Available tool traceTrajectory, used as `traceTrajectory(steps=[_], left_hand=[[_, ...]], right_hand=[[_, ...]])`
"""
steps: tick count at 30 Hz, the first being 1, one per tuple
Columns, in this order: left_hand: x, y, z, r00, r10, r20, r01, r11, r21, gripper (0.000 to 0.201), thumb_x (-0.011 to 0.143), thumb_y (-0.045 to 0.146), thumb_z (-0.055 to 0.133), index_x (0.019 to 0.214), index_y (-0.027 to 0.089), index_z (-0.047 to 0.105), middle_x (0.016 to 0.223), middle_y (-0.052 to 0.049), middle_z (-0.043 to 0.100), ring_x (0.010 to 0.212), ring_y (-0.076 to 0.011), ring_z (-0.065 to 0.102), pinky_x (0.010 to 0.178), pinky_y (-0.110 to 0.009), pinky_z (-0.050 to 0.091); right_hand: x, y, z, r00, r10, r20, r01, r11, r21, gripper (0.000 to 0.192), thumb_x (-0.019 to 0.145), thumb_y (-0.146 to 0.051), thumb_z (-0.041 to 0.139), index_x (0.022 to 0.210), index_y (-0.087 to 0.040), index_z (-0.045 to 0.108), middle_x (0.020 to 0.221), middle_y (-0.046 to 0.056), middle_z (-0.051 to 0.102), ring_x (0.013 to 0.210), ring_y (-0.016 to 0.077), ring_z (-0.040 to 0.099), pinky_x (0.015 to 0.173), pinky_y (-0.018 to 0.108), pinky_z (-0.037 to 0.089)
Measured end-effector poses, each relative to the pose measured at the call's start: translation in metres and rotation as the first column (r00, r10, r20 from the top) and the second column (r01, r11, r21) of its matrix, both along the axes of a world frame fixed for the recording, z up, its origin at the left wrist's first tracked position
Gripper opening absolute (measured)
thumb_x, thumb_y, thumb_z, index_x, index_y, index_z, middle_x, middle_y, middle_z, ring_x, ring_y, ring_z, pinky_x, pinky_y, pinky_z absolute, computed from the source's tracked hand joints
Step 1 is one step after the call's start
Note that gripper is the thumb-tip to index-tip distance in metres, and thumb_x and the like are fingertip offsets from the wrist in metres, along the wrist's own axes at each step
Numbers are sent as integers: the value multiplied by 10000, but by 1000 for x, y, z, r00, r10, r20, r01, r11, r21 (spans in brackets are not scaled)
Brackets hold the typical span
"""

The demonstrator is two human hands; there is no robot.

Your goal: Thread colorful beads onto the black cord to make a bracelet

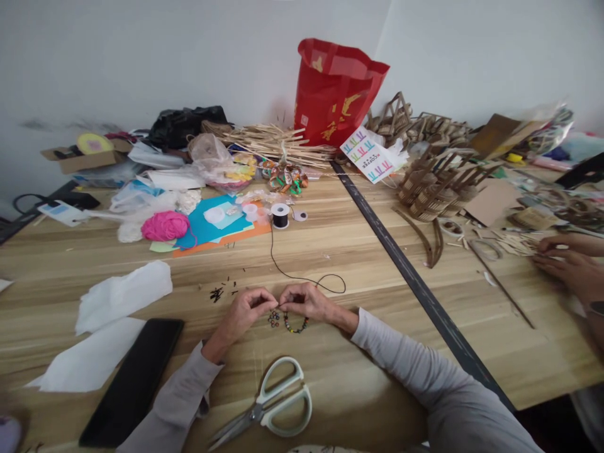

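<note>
So, quick rundown of the desk
left hand (245,313): fingers curled in, tips pinched on the black cord (302,277) right where it meets the other hand
right hand (306,302): also pinched shut on that same cord, fingertips nearly touching the left ones
beads (296,326): short colourful strand hanging in a curve just under the two hands, with a tiny cluster of loose ones beside it on the wood
cord path: loops off to the right of the hands, then runs up the table to the spool (280,215)
spool: upright, next to the blue and orange paper sheets (221,229)
scissors (268,404): white handles, lying flat near the table's front edge, between the two grey sleeves
phone (133,380): dark slab, face down or off, can't tell which, left of the scissors
pink yarn ball (165,226): far left of the paper sheets
other person's hands (569,258): at the right edge, among the cardboard scraps, well apart from the beads
</note>
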State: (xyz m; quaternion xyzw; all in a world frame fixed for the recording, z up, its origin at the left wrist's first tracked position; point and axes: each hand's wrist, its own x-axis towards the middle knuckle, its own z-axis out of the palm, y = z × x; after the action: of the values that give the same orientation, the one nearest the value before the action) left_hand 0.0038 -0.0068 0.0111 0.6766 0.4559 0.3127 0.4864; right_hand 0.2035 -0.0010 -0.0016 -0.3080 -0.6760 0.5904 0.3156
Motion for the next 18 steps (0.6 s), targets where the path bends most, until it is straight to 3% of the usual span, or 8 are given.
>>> traceTrajectory(steps=[5, 9, 12, 18], left_hand=[[1, -2, 2, 1000, -3, 5, 3, 1000, 14, 188, 771, 305, 626, 680, 142, 648, 661, -21, 652, 647, -157, 575, 627, -241, 456], [0, -6, 3, 1000, -4, -12, 4, 998, 59, 264, 878, 313, 491, 891, 153, 702, 916, -74, 718, 891, -211, 634, 818, -294, 487], [1, -11, 4, 997, -47, -68, 52, 996, 71, 272, 882, 292, 490, 1000, 188, 712, 1059, -78, 718, 1032, -230, 622, 938, -331, 458], [5, -16, 7, 972, -196, -130, 211, 970, 120, 265, 870, 211, 503, 987, 203, 740, 1066, -81, 731, 997, -217, 655, 922, -323, 477]], right_hand=[[1, 0, 2, 1000, 15, -13, -14, 1000, 17, 327, 814, -434, 636, 785, -109, 607, 620, -28, 500, 555, 67, 405, 529, 188, 320], [6, 1, 0, 998, 40, -52, -43, 997, -59, 366, 792, -474, 653, 777, -115, 580, 604, -39, 475, 540, 59, 388, 515, 182, 304], [10, 2, 1, 997, 39, -63, -46, 992, -119, 417, 760, -528, 665, 769, -123, 565, 606, -34, 498, 534, 61, 420, 519, 184, 337], [15, 5, 2, 999, 14, -48, -19, 994, -110, 422, 756, -534, 666, 759, -122, 579, 581, -29, 526, 509, 62, 454, 503, 180, 376]])
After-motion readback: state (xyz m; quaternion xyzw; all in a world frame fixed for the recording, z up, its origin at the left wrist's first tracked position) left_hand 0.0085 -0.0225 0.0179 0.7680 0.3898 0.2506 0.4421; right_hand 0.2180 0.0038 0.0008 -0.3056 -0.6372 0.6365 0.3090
